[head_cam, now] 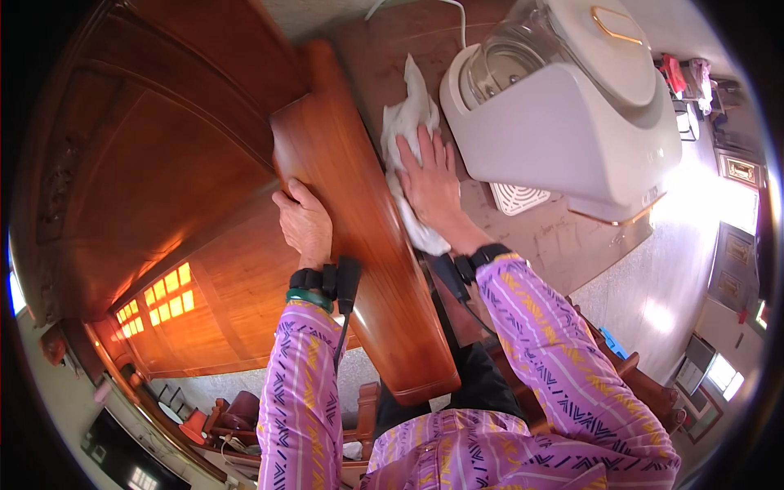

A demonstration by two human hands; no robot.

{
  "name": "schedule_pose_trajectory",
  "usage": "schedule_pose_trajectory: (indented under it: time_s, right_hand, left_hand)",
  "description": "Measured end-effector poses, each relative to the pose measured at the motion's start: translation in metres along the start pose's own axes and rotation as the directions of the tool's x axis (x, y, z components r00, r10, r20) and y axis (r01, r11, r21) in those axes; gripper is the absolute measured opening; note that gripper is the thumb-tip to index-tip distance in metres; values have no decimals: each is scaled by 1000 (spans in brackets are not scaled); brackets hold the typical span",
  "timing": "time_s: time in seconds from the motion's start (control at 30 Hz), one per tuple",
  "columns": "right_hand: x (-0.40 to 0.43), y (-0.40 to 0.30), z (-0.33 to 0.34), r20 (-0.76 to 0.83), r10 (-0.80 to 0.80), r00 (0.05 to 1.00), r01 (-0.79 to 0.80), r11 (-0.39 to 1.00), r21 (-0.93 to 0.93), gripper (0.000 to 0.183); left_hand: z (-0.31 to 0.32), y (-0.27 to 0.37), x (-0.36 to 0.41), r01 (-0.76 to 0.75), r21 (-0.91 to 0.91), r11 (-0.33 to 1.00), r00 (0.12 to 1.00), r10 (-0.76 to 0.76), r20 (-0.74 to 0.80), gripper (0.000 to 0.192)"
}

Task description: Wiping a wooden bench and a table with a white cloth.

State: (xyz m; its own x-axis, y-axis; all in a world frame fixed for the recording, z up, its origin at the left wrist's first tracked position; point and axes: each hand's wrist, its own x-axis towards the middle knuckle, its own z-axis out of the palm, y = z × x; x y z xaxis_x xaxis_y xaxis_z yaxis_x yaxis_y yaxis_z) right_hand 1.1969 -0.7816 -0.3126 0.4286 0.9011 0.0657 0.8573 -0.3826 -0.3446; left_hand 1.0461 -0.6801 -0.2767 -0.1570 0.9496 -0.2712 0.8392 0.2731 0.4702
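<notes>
My left hand (pixel 305 222) grips the near-left edge of a broad polished wooden armrest (pixel 367 245), thumb on top, the other fingers partly hidden. My right hand (pixel 430 179) holds a crumpled white cloth (pixel 411 113) pressed down beside the armrest, its fingers spread over it. The cloth lies along the edge of a brown tabletop (pixel 539 236) that shows smudges. Just right of this hand stands a white countertop appliance (pixel 533 135) with a clear jar (pixel 499 64). Both wrists wear black straps with a cabled device, and a green bangle (pixel 309 298) circles the left one.
A white slotted drip tray (pixel 520 197) sits below the appliance, and a white cord (pixel 460 15) runs behind it. To the left rises the wooden bench's back (pixel 141 177), above its broad seat (pixel 245 294). A wooden chair (pixel 628 365) stands at lower right.
</notes>
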Motion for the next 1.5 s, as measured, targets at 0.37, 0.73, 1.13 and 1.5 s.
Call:
schedule_pose_trajectory:
  time_s: [0.37,0.73,1.13,1.5]
  right_hand:
    - [-157,6,-52,310,24,950,-38,998,41,67]
    - [-35,0,1,-32,-54,998,53,998,-29,60]
    - [-114,5,-24,7,155,988,-155,987,45,54]
    - [-235,120,-51,-300,651,698,-691,721,-43,55]
  left_hand:
    - [1,-8,7,12,-53,999,999,-10,34,58]
    - [3,-1,2,17,-5,1000,1000,-17,9,61]
    - [12,-25,19,-160,28,987,986,161,-31,61]
    - [16,-27,23,-223,75,972,974,225,-22,57]
